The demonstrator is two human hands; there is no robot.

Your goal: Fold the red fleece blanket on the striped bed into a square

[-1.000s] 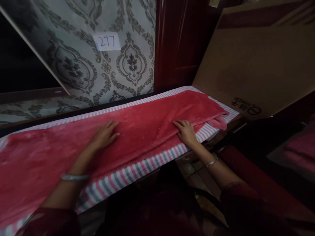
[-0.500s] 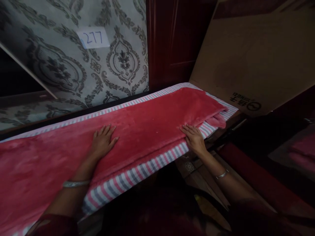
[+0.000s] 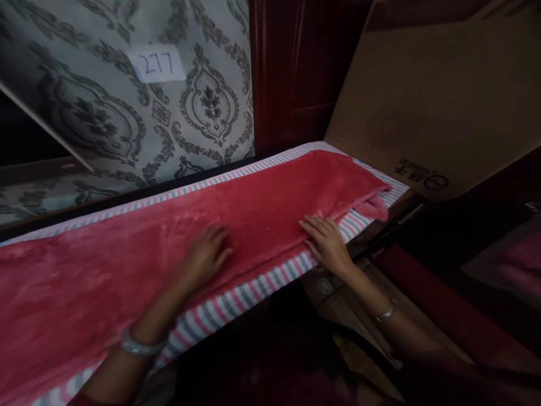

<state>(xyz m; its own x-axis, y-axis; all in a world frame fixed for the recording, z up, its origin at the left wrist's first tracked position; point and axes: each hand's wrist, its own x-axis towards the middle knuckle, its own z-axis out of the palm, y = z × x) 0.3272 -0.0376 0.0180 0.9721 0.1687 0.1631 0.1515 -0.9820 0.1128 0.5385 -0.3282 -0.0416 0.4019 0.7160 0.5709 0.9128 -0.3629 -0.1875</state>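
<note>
1. Head view: a long red plush cloth (image 3: 262, 208), spread lengthwise over a striped cloth (image 3: 234, 299) in white, pink and grey, reaching from the lower left to the far right end.
2. Stripes visible along both long sides of the red plush cloth and past its right end.
3. Left hand (image 3: 208, 254) over the middle of the red plush cloth, palm down and blurred; fingers slightly bent, thumb parted from them, released rather than clenched; cannot tell whether touching the pile or just above it.
4. Right hand (image 3: 327, 243) at the near edge of the red plush cloth, towards its right end, back of the hand up; fingers loosely stretched across the surface, unclenched.
5. Around the wrists, a left bracelet (image 3: 141, 345) and a right bracelet (image 3: 386, 311), both silvery.
6. Beyond the right hand, a slack flap (image 3: 374, 207) of the red plush cloth, folded out over the stripes.
7. Behind, patterned wallpaper (image 3: 211, 107) bearing a paper sheet (image 3: 158, 65) marked "277"; to its right, a dark red panel (image 3: 291, 73).
8. Just beside the far right end, a large cardboard box (image 3: 426, 96) with dark printing.
</note>
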